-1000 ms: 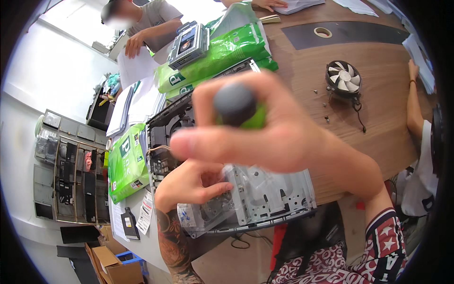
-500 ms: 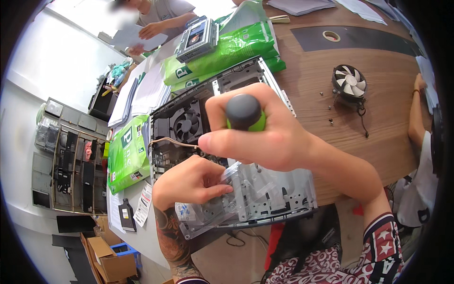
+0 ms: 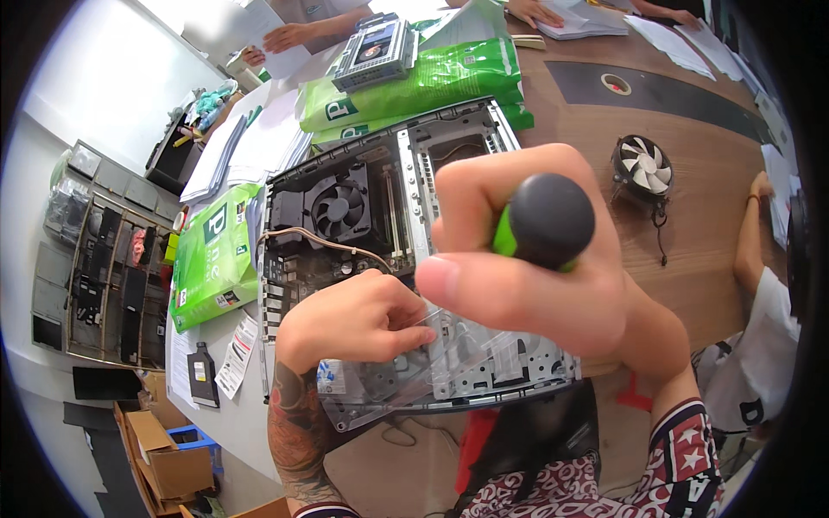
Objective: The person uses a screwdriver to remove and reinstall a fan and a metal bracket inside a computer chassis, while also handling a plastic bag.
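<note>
My right hand (image 3: 535, 293) is closed around a screwdriver with a black and green handle (image 3: 551, 223). It is raised over an opened computer case (image 3: 276, 194), and the shaft is hidden behind the fist. My left hand (image 3: 358, 324) bends over the case's near part, thumb and fingers pinched on a clear plastic piece (image 3: 389, 399). That piece lies slanted across the metal frame and juts past the near edge. Inside the case are a black fan (image 3: 338, 210), a tan cable (image 3: 324, 242) and a metal bracket (image 3: 411, 181).
Green plastic packs (image 3: 432, 82) lie behind the case, a metal drive unit (image 3: 376, 53) on top. Another green pack (image 3: 216, 259) and paper stacks (image 3: 216, 160) are left. A cooler fan (image 3: 642, 166) with a cable and a tape roll (image 3: 616, 84) sit right. Other people's hands (image 3: 289, 36) handle papers.
My right hand has moved right and closer to the camera with the screwdriver, uncovering more of the case. My left hand stays on the plastic. More hands on papers show at the far side.
</note>
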A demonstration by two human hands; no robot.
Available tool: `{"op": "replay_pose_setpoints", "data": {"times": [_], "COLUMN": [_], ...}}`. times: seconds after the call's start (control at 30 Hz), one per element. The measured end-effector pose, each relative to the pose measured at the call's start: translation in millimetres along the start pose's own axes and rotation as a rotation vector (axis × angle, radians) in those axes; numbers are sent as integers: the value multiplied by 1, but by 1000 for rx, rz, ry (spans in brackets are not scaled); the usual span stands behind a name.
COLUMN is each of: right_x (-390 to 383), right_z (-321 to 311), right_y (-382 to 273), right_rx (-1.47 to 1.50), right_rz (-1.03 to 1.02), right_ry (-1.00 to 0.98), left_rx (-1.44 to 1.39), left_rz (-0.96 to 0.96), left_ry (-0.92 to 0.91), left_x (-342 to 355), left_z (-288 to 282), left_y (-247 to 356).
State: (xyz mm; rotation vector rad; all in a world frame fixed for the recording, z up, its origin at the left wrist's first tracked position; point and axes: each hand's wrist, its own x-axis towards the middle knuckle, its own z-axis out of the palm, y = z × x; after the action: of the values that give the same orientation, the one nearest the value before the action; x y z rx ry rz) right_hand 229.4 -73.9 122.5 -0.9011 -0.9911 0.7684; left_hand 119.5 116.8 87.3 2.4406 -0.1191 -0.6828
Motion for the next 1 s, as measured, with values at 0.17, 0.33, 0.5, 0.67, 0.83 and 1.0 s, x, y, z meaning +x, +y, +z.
{"op": "replay_pose_setpoints", "data": {"times": [0.17, 0.33, 0.5, 0.67, 0.83, 1.0], "right_x": [5, 8, 4, 7, 5, 8], "right_z": [0, -3, 2, 2, 5, 9], "right_y": [19, 25, 19, 20, 1, 16], "right_rx": [-148, -155, -97, -67, 140, 131], "right_rz": [-106, -112, -56, -66, 36, 39], "right_ry": [6, 21, -28, -3, 136, 146], "left_rx": [-75, -22, -196, -274, -97, -145], "left_rz": [39, 140, 141, 247, 209, 140], "left_ry": [126, 183, 343, 342, 336, 307], "left_x": [-5, -7, 0, 10, 7, 4], "left_z": [5, 4, 3, 15, 7, 6], "left_y": [2, -8, 14, -4, 13, 12]}}
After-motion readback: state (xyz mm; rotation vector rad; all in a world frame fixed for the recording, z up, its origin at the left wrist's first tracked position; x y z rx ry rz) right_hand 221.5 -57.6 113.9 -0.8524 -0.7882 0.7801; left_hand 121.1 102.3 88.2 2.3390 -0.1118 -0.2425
